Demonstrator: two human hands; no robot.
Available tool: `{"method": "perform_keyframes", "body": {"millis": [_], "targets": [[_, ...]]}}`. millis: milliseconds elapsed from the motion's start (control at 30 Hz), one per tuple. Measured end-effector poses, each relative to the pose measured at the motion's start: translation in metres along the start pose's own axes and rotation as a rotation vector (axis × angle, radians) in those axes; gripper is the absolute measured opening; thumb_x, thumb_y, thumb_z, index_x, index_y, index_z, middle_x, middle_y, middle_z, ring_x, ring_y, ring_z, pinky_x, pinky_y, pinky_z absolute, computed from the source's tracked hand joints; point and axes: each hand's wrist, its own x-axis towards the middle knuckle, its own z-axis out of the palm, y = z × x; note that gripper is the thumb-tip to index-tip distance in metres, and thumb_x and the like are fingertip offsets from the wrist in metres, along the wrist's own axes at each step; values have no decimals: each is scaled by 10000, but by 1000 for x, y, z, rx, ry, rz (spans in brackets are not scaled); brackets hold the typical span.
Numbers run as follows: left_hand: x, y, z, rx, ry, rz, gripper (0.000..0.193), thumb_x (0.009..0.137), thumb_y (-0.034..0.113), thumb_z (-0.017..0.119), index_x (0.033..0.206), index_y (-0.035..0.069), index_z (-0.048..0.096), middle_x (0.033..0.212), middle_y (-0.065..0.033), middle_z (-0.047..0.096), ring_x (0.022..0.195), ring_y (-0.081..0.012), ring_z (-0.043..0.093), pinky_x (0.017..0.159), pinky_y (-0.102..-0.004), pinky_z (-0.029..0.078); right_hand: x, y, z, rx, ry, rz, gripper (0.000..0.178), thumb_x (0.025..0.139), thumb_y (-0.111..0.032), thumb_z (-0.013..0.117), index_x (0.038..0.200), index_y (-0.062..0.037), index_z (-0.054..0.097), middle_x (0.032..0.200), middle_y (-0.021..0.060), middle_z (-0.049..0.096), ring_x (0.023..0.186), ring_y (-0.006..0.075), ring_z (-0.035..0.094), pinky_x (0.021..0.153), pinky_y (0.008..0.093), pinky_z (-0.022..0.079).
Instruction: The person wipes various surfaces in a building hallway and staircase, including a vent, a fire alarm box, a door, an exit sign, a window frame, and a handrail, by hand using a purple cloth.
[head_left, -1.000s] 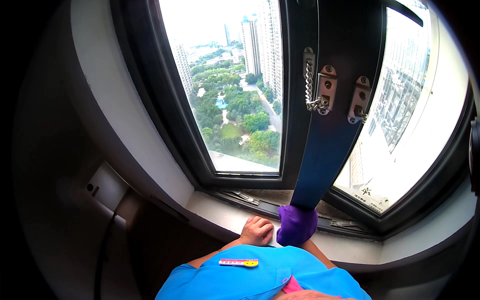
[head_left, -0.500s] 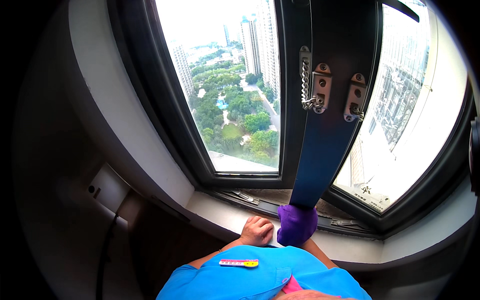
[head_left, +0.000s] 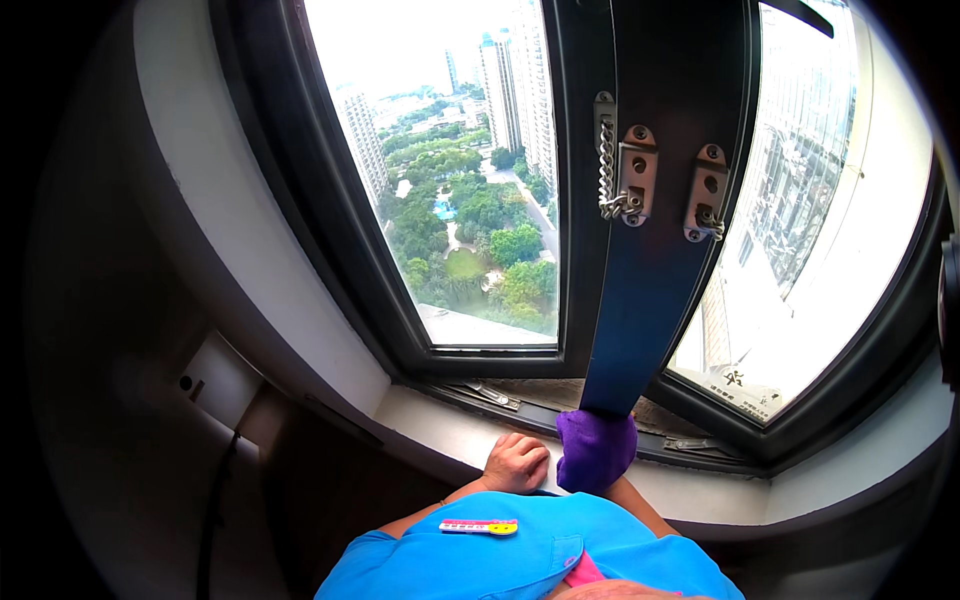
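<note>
My left hand (head_left: 517, 463) rests on the pale window sill (head_left: 455, 440), its fingers curled in and pressed together. No object shows in it. Just to its right, a purple cloth (head_left: 597, 452) is bunched over my right hand, hiding the fingers. The cloth presses against the foot of the dark window post (head_left: 642, 330), where the post meets the bottom track (head_left: 540, 418). My right forearm (head_left: 640, 505) comes out from beneath the cloth.
A left window sash (head_left: 400, 360) and a right sash (head_left: 740, 435) flank the post, both tilted outward. Metal hinge stays (head_left: 490, 394) lie in the track. Chain latches (head_left: 637, 175) are screwed to the post. A white box-like object (head_left: 222, 378) is low at left.
The view has shifted very slightly. Both hands and the cloth stay in practically the same place on the sill.
</note>
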Motion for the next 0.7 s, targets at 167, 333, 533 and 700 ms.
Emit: {"method": "perform_keyframes", "body": {"millis": [167, 333, 533, 700], "targets": [[1, 1, -1, -4, 5, 6, 143, 720, 118, 725, 857, 116, 683, 913, -26, 650, 871, -226, 620, 750, -371, 459, -1, 2, 1, -42, -6, 7, 162, 680, -318, 616, 781, -194, 593, 729, 44, 573, 670, 288, 583, 560, 447, 402], [2, 0, 0, -5, 6, 14, 144, 722, 121, 724, 860, 118, 682, 915, -25, 651, 872, -223, 619, 745, -368, 457, -5, 6, 6, -43, -6, 4, 168, 695, -319, 616, 804, -191, 611, 738, 40, 579, 676, 277, 589, 565, 444, 405], [1, -1, -1, -1, 2, 8, 144, 724, 123, 725, 862, 123, 682, 918, -24, 650, 870, -221, 616, 737, -370, 453, -6, 6, 11, 5, 35, -16, 173, 712, -322, 616, 826, -192, 616, 748, 35, 576, 679, 274, 582, 574, 442, 409], [3, -3, -2, -1, 0, 14, 144, 727, 125, 725, 864, 124, 682, 920, -28, 649, 873, -222, 616, 739, -372, 455, -2, 3, 8, 26, 31, -3, 177, 706, -336, 618, 816, -197, 606, 746, 41, 572, 679, 283, 580, 576, 446, 409]]}}
